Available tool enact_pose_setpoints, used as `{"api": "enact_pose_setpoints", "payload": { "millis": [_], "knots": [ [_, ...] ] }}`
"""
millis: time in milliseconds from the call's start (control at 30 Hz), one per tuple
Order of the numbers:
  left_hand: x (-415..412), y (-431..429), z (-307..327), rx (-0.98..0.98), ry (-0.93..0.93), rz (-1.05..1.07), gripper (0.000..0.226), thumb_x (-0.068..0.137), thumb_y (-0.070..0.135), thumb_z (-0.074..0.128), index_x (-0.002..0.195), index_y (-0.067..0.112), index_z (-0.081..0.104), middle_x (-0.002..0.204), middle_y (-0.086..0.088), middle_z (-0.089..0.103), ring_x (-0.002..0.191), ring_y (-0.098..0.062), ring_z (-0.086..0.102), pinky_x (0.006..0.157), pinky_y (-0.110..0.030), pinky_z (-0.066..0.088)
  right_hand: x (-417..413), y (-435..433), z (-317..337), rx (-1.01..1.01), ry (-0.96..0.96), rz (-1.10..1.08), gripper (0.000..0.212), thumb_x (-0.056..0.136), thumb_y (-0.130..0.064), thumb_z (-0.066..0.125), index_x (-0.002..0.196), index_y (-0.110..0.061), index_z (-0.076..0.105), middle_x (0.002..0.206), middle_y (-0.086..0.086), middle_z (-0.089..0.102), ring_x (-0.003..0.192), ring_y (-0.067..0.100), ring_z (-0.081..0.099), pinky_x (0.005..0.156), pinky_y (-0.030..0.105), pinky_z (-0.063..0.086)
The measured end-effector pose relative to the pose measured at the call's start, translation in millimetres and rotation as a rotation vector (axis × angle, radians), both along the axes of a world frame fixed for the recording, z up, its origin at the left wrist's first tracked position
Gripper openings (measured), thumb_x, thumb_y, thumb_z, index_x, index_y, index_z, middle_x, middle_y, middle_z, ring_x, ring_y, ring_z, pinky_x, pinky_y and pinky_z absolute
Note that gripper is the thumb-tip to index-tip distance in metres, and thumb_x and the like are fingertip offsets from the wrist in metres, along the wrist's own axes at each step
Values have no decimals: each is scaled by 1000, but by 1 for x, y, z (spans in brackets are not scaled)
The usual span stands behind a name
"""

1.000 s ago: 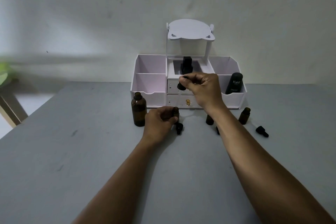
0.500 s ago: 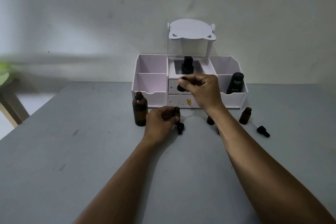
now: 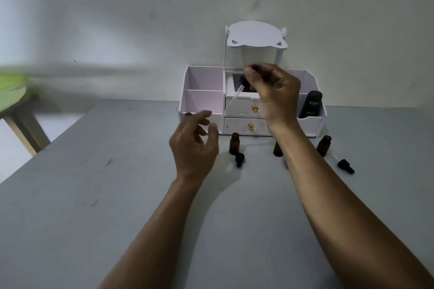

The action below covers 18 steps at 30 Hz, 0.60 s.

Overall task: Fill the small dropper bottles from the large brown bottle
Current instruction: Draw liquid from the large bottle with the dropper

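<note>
My right hand [image 3: 272, 91] is raised in front of the organizer, pinching the black bulb of a dropper [image 3: 237, 95] whose clear glass tube slants down to the left. My left hand [image 3: 193, 142] hovers open above the table and hides most of the large brown bottle [image 3: 188, 114]; only its rim shows. Three small brown dropper bottles stand uncapped: one [image 3: 234, 143] right of my left hand, one [image 3: 277, 149] partly behind my right wrist, one [image 3: 324, 145] further right. A black dropper cap [image 3: 239, 159] lies by the first bottle, another [image 3: 345, 166] lies at the right.
A white desk organizer [image 3: 202, 103] with two gold-knobbed drawers and a mirror frame stands against the wall. A black Kahf bottle [image 3: 311, 104] sits in its right compartment. A green stool [image 3: 14, 91] stands off the table's left edge.
My left hand let go of the small bottle and moved left, open. My right hand lifted the dropper higher and tilted it. The camera moved closer.
</note>
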State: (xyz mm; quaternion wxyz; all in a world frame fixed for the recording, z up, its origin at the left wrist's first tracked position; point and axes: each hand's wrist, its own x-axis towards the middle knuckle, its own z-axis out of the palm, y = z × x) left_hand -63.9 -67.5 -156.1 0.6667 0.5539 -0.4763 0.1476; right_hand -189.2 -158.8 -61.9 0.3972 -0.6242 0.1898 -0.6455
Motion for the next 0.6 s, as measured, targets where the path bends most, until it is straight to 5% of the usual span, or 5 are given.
{"api": "enact_pose_setpoints", "payload": {
  "millis": [100, 167, 267, 333, 600],
  "knots": [
    [23, 7, 4, -66, 126, 94, 25, 83, 16, 75, 107, 14, 69, 89, -2, 67, 72, -13, 62, 57, -21, 49, 13, 8, 7, 43, -56, 41, 5, 88, -2, 71, 90, -5, 74, 71, -3, 75, 69, 10, 73, 66, 32, 59],
    [40, 12, -2, 17, 246, 72, 38, 81, 28, 75, 116, 18, 65, 100, -1, 67, 85, -16, 64, 60, -22, 51, 23, 12, 9, 87, -112, 54, 7, 88, 0, 71, 94, 4, 73, 77, 13, 73, 66, 11, 72, 63, 25, 56],
    [64, 15, -15, 218, 439, -147, 60, 76, 43, 74, 130, 22, 57, 115, -3, 66, 103, -18, 66, 79, -20, 54, 39, 13, 6, 146, -147, 53, 13, 88, -2, 72, 98, 6, 73, 87, 20, 74, 74, 17, 74, 67, 25, 58],
    [73, 14, -21, 323, 538, -313, 72, 68, 49, 73, 132, 21, 58, 121, -7, 67, 108, -20, 67, 91, -36, 56, 48, 14, 2, 152, -139, 55, 15, 88, -5, 73, 100, 4, 73, 92, 21, 75, 85, 29, 75, 75, 33, 61],
    [80, 11, -24, 518, 522, -451, 57, 62, 24, 82, 118, 25, 69, 112, -1, 74, 106, -16, 70, 97, -34, 53, 58, 11, -12, 129, -57, -12, 12, 86, -9, 75, 96, -1, 75, 88, 12, 76, 83, 22, 75, 83, 42, 62]
  ]
}}
